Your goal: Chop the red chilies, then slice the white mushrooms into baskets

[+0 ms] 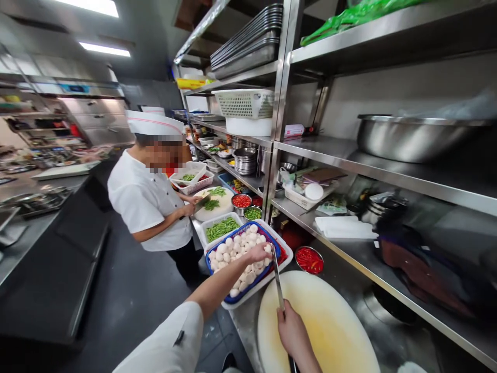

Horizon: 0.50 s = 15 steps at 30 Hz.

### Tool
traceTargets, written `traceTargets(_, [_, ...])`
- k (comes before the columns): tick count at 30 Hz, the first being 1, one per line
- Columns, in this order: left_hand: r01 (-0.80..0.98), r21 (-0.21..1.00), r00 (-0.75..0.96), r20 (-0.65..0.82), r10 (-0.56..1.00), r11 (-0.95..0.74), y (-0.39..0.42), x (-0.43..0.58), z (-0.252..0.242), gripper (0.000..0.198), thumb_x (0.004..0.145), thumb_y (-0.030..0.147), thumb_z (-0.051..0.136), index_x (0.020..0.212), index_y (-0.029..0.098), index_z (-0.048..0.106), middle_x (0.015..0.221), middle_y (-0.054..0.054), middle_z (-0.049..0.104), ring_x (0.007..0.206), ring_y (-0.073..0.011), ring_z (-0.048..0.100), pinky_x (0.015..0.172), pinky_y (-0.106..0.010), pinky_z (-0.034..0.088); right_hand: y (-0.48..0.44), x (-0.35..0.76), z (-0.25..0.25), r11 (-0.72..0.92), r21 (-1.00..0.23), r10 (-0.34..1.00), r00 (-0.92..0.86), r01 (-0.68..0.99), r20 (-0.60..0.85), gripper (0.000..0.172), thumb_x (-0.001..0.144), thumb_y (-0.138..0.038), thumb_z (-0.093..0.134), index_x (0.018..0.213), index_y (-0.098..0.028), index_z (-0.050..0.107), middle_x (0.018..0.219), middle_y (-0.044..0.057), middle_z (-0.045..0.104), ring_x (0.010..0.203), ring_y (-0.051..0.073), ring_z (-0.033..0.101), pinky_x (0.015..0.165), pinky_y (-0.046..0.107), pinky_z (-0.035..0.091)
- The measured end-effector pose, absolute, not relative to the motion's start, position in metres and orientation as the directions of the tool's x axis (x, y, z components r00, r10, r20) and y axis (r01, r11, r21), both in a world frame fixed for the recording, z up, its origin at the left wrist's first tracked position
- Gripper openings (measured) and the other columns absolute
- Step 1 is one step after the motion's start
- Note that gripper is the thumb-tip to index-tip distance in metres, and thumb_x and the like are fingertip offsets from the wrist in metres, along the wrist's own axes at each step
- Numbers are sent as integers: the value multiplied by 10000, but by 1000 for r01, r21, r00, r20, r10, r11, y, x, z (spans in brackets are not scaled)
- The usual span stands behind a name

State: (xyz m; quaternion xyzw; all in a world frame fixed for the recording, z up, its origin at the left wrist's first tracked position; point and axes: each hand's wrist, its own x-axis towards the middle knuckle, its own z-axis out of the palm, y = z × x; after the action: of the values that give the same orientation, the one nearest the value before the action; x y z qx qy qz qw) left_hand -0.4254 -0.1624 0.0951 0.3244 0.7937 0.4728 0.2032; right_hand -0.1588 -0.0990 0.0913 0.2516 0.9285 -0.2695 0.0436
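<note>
My left hand (259,253) reaches into a blue basket (210,265) heaped with white button mushrooms (233,251). Its fingers are closed around a mushroom (267,248) at the basket's right side. A kitchen knife (278,282) is gripped in my right hand (292,331), its blade seen nearly edge-on and pointing away toward the basket. That hand is over a round white cutting board (337,321), whose middle is stained yellow. The blue basket sits in a larger white tray (237,301).
A co-worker (143,197) at the left cuts green peppers on another round board (227,202). Between us stands a basket of green pods (221,228). Sliced red peppers (309,260) fill a bowl behind my board. Steel shelving (388,155) overhangs the counter on the right.
</note>
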Motion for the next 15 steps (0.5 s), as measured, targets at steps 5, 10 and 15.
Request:
traceTargets(5, [410, 833, -749, 74, 659, 372, -165, -425, 104, 276, 751, 248, 694, 1018, 180, 693, 975, -19, 724, 905, -212, 667, 812, -285, 517, -91, -138, 92, 650, -574, 502, -848, 499, -169, 401, 1074, -303, 359, 1293, -182, 672, 1227, 137, 790, 1130, 248, 750, 895, 268, 518])
traceTargets(10, [531, 718, -651, 6, 759, 450, -151, -431, 109, 368, 672, 217, 753, 1040, 203, 744, 967, -26, 751, 932, -247, 688, 844, -300, 525, -84, -127, 95, 585, -578, 573, -794, 569, -203, 380, 1043, -303, 367, 1192, -165, 689, 1155, 146, 798, 1069, 261, 755, 874, 287, 521])
traceTargets(15, [506, 695, -671, -55, 740, 511, -147, -435, 103, 375, 690, 208, 743, 1065, 214, 742, 940, 4, 751, 911, -226, 709, 787, -267, 533, -76, -98, 65, 512, -681, 595, -788, 524, -158, 424, 1001, -370, 389, 1205, -189, 714, 1171, 119, 807, 1109, 251, 754, 928, 281, 540])
